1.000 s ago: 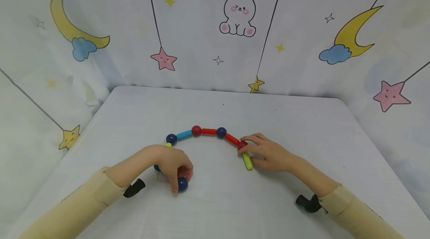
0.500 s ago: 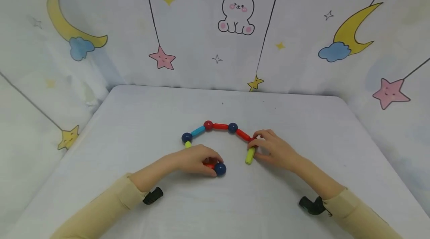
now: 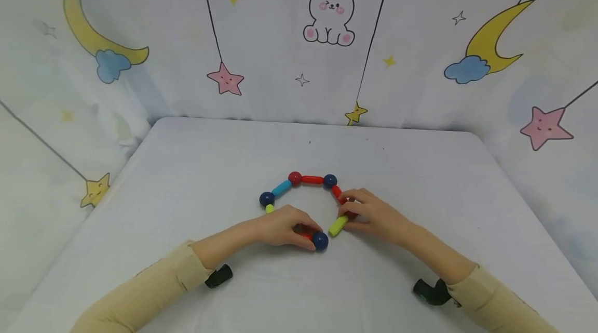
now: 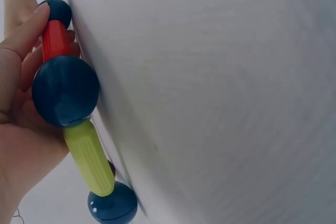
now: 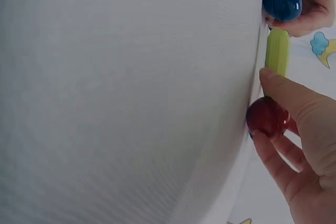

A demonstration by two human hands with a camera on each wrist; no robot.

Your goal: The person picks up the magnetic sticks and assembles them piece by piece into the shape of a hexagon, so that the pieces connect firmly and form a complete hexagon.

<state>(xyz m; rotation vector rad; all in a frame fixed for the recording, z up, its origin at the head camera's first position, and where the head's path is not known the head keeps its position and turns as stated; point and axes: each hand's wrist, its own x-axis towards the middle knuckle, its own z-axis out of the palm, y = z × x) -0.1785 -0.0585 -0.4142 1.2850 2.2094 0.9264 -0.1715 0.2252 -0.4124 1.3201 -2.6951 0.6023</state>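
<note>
A chain of magnetic building rods and balls curves over the white table, its two ends close together. My left hand [image 3: 285,226] grips the red rod [image 4: 54,40] near one end, fingertips at the blue end ball [image 3: 320,241]. Behind that rod come another blue ball [image 4: 65,91] and a yellow-green rod [image 4: 88,156]. My right hand [image 3: 374,216] holds the other end, thumb on a yellow-green rod [image 5: 277,51] and fingers round the red ball [image 5: 268,118]. A small gap separates this rod's free tip from the blue end ball.
The far side of the chain has a blue ball [image 3: 267,199], a light-blue rod [image 3: 282,188], a red ball [image 3: 295,178], a red rod [image 3: 312,180] and a blue ball [image 3: 329,181]. A patterned curtain [image 3: 280,26] hangs behind the table [image 3: 224,151].
My left hand has swung its end of the chain rightward. The right hand has turned its yellow-green rod to point down-left, so the open chain has drawn into a near ring.
</note>
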